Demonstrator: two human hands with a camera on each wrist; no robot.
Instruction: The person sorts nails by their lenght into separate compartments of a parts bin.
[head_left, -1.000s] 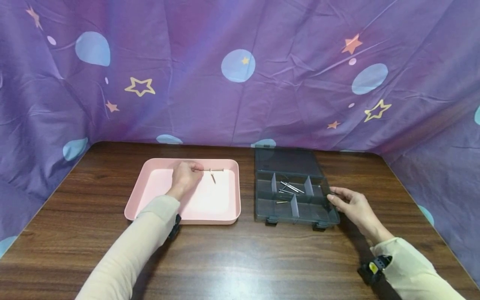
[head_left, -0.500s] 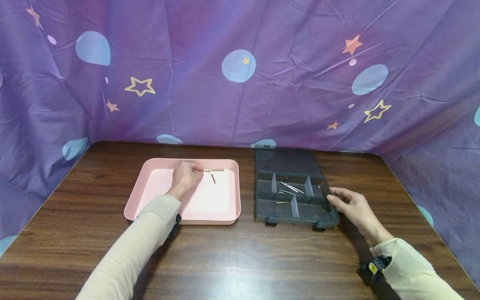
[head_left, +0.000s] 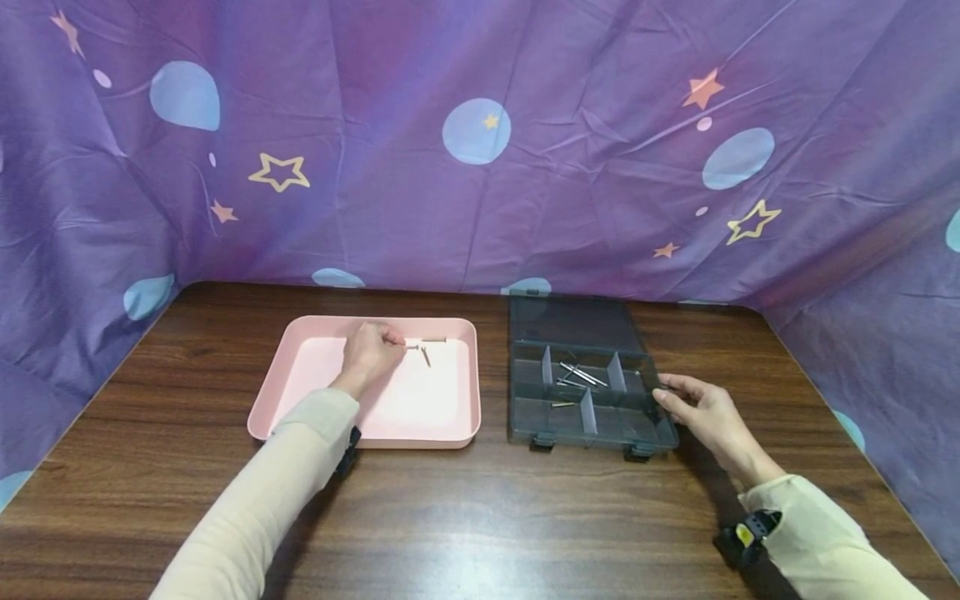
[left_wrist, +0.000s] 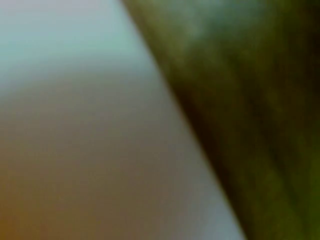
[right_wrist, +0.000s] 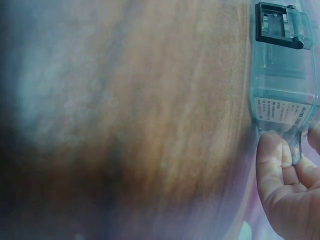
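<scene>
Inside the pink tray (head_left: 397, 408), my left hand (head_left: 367, 357) pinches a small bronze-coloured screw (head_left: 412, 347) between its fingertips. Two more such pieces lie right beside it: one screw (head_left: 433, 339) flat near the back wall, another screw (head_left: 426, 357) slanted. On the right, my right hand (head_left: 701, 410) grips the right side of a dark see-through compartment box (head_left: 626, 429), whose lid (head_left: 573, 319) lies back. The right wrist view shows the thumb and fingers on the box's end wall, below a printed label (right_wrist: 281, 111). The left wrist view is too blurred to make out the fingers.
Several silver screws or pins (head_left: 582, 375) lie in the box's back middle compartment. A brass-coloured piece (head_left: 562, 404) rests in the front left one. White dividers (head_left: 588, 412) separate them. Two black latches (head_left: 542, 442) face the front. A purple cloth (head_left: 480, 217) hangs behind the wooden table (head_left: 450, 517).
The screw at my left fingertips has shifted slightly toward the front, apart from the one at the back wall. My right hand and the box look unmoved.
</scene>
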